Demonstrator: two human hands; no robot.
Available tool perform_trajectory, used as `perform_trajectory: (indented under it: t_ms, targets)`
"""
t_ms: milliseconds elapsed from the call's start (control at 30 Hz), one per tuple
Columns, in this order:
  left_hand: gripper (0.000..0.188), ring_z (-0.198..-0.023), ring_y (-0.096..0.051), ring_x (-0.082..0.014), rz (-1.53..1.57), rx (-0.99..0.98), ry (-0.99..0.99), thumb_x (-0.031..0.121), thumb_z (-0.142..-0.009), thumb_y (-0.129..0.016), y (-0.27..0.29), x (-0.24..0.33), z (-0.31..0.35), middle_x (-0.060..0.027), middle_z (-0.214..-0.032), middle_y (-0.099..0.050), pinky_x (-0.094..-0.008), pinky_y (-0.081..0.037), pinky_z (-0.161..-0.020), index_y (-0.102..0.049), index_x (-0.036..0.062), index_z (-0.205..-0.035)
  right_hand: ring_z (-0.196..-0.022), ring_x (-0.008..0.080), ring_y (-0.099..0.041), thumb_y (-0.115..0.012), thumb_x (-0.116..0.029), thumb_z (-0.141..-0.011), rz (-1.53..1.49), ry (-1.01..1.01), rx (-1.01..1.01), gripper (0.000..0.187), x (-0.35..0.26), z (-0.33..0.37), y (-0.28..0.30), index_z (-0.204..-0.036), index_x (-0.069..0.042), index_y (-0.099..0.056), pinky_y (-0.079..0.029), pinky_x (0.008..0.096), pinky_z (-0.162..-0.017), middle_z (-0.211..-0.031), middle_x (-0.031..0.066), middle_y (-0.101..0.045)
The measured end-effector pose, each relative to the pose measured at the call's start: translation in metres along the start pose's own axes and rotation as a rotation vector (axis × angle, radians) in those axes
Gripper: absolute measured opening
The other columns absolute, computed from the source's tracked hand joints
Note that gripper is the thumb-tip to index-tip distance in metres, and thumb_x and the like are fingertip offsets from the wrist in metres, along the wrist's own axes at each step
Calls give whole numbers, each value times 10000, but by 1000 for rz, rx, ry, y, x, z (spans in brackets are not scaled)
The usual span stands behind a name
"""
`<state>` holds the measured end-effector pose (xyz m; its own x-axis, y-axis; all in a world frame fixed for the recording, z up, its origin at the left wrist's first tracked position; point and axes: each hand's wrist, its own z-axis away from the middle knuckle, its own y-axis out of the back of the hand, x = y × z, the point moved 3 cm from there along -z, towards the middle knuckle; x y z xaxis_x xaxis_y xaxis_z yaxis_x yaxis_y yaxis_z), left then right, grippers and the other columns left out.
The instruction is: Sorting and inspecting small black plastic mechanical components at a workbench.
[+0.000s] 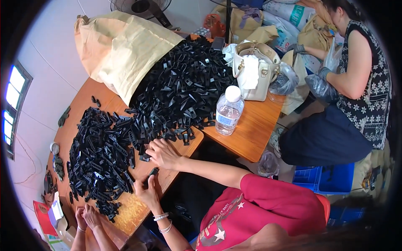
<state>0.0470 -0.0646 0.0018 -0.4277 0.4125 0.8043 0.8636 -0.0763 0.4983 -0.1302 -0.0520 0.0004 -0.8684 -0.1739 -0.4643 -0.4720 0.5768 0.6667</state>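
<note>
Head view: a heap of black plastic pieces [184,83] lies at the mouth of a brown sack [125,50]; slimmer black pieces [96,154] cover the wooden table [130,216] beside it
Left hand [146,191]: thumb and fingers pinch a small black piece [154,171] near the table's edge
Right hand [164,154]: fingers bent at the heap's edge; whether they pinch anything, one cannot tell
Bottle [229,112]: upright beside the heap

A small workshop for handwork is suggested; black plastic parts [180,83] are heaped in bulk on wooden tables [259,134], with a large brown sack [130,52] laid open against them; full sacks [287,14] are piled at the back, and a blue plastic crate [337,180] is set near a worker [360,83] in a patterned top; a cream handbag [260,90] and a bottle [229,112] are placed beside the parts.
</note>
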Motion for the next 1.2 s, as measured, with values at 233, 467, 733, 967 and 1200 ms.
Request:
perform_trajectory:
  t_ms: [233,467,733,967,1200]
  targets:
    - [233,-856,-541,-248,-151,21,-139,77,-738,-770,4,12,2,-106,-881,-572,-338,-451,-737,-651,2,-925,-872,282,-536,-676,-124,-783,-368,14,108,230,11,7,6,-963,12,-630,-439,372,-814,-899,126,-563]
    - [205,-885,-555,-292,-155,-67,-52,49,-761,-711,11,-6,4,-122,-916,-581,-370,-441,-820,-655,-32,-941,-844,292,-535,-692,-117,-770,-681,63,-318,194,-3,17,14,-928,-5,-687,-429,392,-803,-781,119,-552]
    - [208,-887,-558,-262,-142,-130,-90,31,-767,-692,13,1,1,-124,-924,-582,-338,-437,-821,-650,-76,-940,-869,296,-558,-702,-77,-736,-727,81,-296,210,7,12,8,-915,32,-698,-425,389,-817,-833,138,-587]
    - [221,-898,-563,-257,-191,-159,-104,28,-765,-684,15,7,0,-133,-942,-589,-321,-438,-826,-642,-94,-945,-895,286,-550,-708,-81,-731,-738,-4,-350,221,5,13,2,-927,21,-709,-421,381,-828,-853,122,-583]
    - [225,-893,-572,-278,-211,-136,-126,35,-772,-681,15,2,5,-148,-933,-595,-330,-445,-835,-650,-90,-957,-962,220,-515,-708,-116,-707,-550,88,-342,197,-20,17,-4,-896,-69,-734,-368,373,-842,-911,46,-561]
